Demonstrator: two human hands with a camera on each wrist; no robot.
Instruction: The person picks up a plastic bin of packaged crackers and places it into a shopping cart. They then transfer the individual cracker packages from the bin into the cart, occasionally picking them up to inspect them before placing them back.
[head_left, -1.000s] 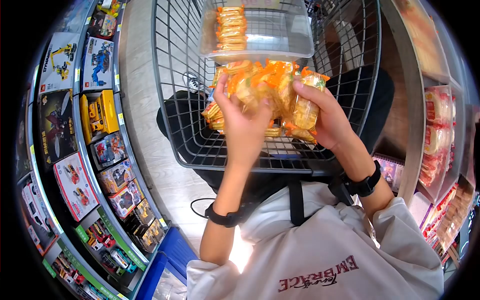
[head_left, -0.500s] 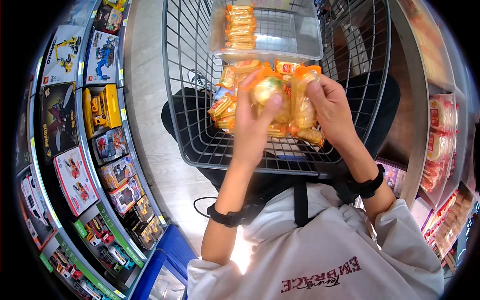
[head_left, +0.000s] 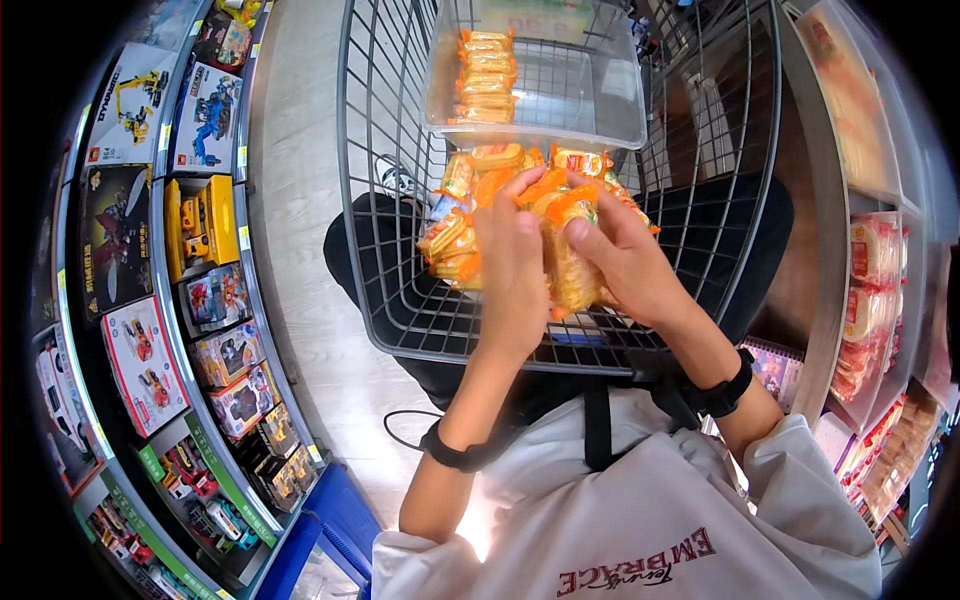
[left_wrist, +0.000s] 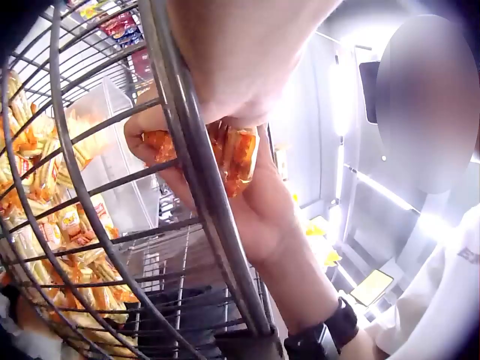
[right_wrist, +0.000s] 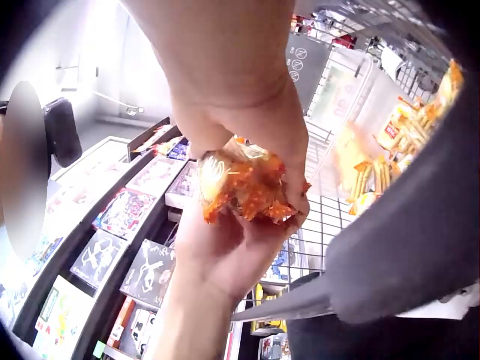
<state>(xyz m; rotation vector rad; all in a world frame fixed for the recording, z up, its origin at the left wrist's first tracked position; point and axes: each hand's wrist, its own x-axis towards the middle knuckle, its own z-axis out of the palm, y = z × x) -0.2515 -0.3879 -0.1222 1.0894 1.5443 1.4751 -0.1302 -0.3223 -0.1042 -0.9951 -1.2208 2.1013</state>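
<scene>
Over the near end of the cart, both hands hold a small bunch of wrapped snack packs (head_left: pixel 572 268) in clear and orange film. The left hand (head_left: pixel 512 285) cups the bunch from the left, its thumb pointing up. On the other side the right hand (head_left: pixel 642 268) grips it, thumb across the front. The right wrist view shows the crinkled orange ends of the packs (right_wrist: pixel 251 191) between both palms. More snack packs (head_left: pixel 455 240) lie in a loose pile beneath the hands. A clear plastic bin (head_left: pixel 560 135) beyond holds a neat column of packs (head_left: pixel 487 82) along its left side.
The wire shopping cart (head_left: pixel 440 348) stands between the person's knees. Shelves of boxed toys (head_left: pixel 145 365) line the left, with a blue bin (head_left: pixel 335 520) by the floor. At right, a shelf holds clear boxes of packaged food (head_left: pixel 872 275).
The hands have drawn together around the bunch, which was spread wider between them before. The pack turned in the left hand has gone in against the others. The cart sits slightly lower in view.
</scene>
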